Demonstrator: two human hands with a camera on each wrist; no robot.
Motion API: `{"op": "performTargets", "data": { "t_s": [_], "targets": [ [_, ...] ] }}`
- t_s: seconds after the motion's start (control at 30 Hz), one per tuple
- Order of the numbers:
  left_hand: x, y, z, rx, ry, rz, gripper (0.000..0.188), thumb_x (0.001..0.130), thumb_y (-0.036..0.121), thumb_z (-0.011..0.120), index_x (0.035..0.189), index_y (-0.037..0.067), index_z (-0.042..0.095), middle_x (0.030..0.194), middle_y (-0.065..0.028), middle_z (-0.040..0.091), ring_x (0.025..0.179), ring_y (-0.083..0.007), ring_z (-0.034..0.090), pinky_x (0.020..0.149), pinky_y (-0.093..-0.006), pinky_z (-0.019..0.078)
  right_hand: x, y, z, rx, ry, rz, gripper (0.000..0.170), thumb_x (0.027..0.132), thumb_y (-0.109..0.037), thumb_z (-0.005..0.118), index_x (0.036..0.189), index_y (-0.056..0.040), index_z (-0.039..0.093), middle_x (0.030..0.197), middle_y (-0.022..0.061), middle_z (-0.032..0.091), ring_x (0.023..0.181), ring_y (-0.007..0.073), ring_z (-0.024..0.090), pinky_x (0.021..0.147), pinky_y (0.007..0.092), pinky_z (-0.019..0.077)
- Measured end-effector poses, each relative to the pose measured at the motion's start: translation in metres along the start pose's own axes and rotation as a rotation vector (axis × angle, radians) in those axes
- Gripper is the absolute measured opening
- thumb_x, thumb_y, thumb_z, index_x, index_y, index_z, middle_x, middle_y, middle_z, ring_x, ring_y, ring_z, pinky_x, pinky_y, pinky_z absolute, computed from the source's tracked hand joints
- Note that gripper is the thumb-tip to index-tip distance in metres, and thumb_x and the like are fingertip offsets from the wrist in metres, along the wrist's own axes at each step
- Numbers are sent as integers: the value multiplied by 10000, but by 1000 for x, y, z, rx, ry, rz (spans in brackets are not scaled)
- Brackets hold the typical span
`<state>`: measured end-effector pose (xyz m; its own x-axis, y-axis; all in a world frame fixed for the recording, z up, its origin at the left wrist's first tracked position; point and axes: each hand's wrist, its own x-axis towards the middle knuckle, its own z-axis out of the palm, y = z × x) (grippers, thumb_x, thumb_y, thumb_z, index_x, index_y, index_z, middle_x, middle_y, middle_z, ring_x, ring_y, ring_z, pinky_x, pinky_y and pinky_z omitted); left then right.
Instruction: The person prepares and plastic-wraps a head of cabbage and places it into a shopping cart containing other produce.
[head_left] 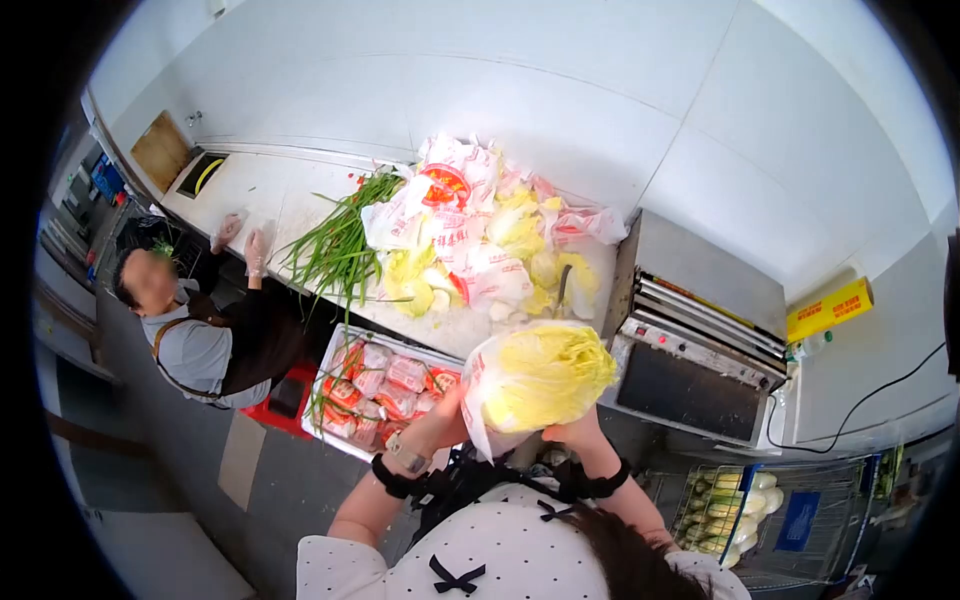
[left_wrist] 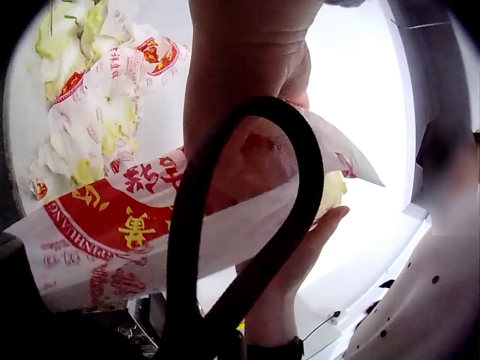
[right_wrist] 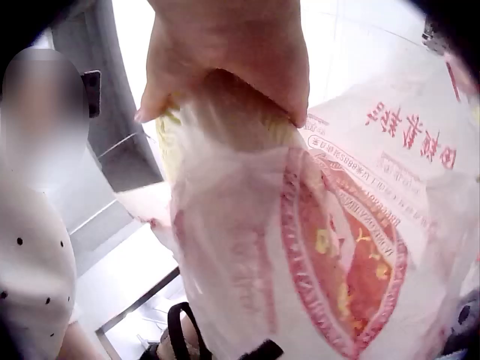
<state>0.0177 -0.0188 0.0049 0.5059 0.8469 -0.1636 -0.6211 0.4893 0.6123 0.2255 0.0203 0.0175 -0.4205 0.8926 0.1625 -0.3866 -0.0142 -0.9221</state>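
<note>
A napa cabbage with yellow leaves is held up in front of the body, partly covered by a white plastic bag with red print. My left hand grips the bagged side. In the left wrist view, the fingers of that left hand show dimly through the bag. My right hand holds the cabbage from below on the other side. Seen in the right wrist view, the right hand curls over the cabbage's end, above the printed bag.
More cabbages and printed bags are heaped on the counter, beside long green stalks. A wrapping machine stands to the right. Below lies a white crate of wrapped packs. Another person stands at left; a cart is lower right.
</note>
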Motion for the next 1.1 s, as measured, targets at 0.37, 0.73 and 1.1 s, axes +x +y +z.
{"op": "performTargets", "data": {
  "t_s": [0.37, 0.73, 1.1],
  "targets": [
    [18, 43, 39, 684, -151, -288, 585, 776, 98, 651, 1275, -9, 365, 1072, -91, 575, 969, -104, 527, 812, -265, 447, -8, -12, -30, 407, 419, 141, 728, 776, -473, 529, 1334, -68, 296, 1314, 110, 415, 1201, 280, 409, 1005, 413, 332],
    [52, 115, -38, 672, 306, 150, 387, 823, 105, 540, 1195, 12, 484, 1050, -51, 579, 921, -116, 545, 816, -266, 435, -30, -36, -77, 630, 564, 167, 654, 861, -553, 348, 1325, -92, 340, 1292, 125, 439, 1139, 307, 466, 946, 435, 398],
    [206, 191, -46, 2491, 555, 970, 402, 768, 67, 519, 1169, 78, 496, 1339, -113, 389, 1244, -231, 353, 1035, -508, 177, -46, -43, -100, 884, 570, -7, 774, 761, -674, 411, 1302, -122, 384, 1263, 175, 443, 1102, 378, 457, 919, 517, 382]
  ]
}}
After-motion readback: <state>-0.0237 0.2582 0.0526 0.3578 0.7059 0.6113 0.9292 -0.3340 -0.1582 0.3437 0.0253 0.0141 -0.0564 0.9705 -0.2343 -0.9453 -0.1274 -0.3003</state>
